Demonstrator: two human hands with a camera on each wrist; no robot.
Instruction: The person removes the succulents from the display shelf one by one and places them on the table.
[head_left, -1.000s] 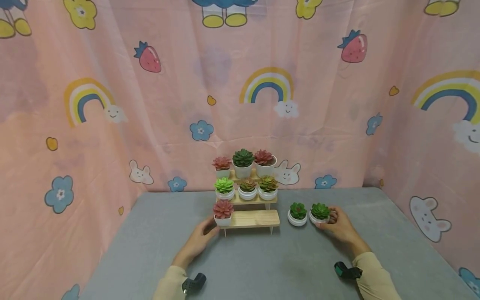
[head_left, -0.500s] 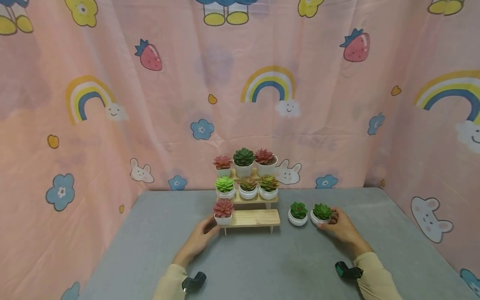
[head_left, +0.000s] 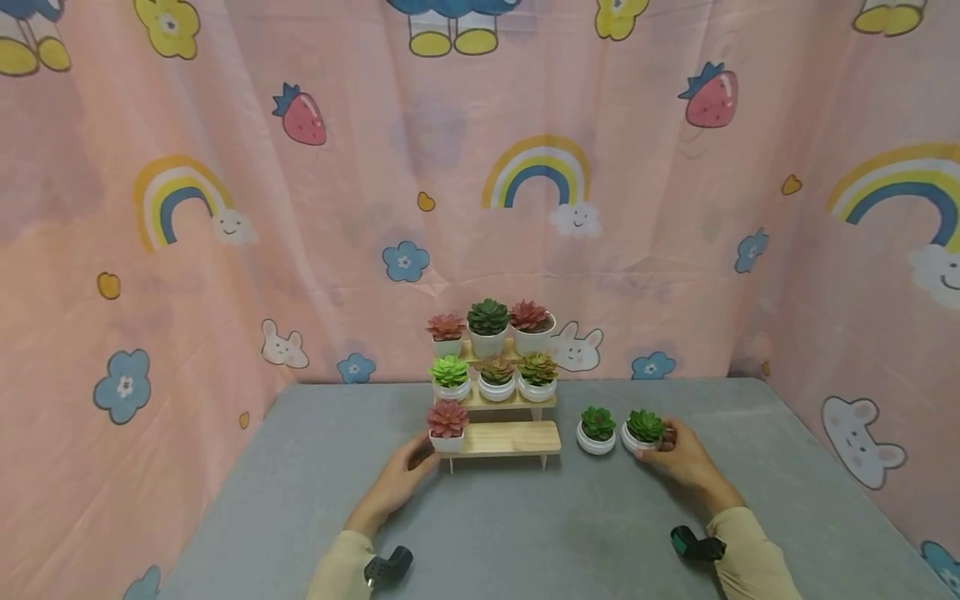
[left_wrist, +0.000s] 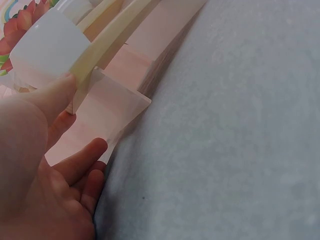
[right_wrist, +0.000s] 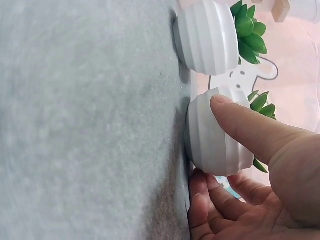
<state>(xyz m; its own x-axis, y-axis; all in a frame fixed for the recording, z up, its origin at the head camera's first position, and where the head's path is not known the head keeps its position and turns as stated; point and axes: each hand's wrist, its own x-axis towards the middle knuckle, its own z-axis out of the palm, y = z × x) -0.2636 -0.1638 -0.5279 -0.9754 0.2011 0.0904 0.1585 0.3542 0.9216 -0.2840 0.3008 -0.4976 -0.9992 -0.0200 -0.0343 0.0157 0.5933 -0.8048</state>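
In the head view my left hand (head_left: 399,479) is at the left end of a three-tier wooden display stand (head_left: 510,438). In the left wrist view its thumb lies on the edge of the lowest board (left_wrist: 97,52), just below a white pot, and the forefinger curls at the board's end. On that board stands a red succulent in a white pot (head_left: 447,423). My right hand (head_left: 686,460) grips a green potted succulent (right_wrist: 215,135) on the table, thumb on the front and fingers round the far side. A second green potted succulent (head_left: 597,430) stands just left of it.
The middle tier bears a bright green succulent (head_left: 450,377) and two brownish ones. On the top tier are a dark green succulent (head_left: 488,327) between two red ones. A pink patterned curtain (head_left: 337,208) hangs behind the grey table (head_left: 525,525).
The head view shifts very slightly. Both hands and the pots stay where they were.
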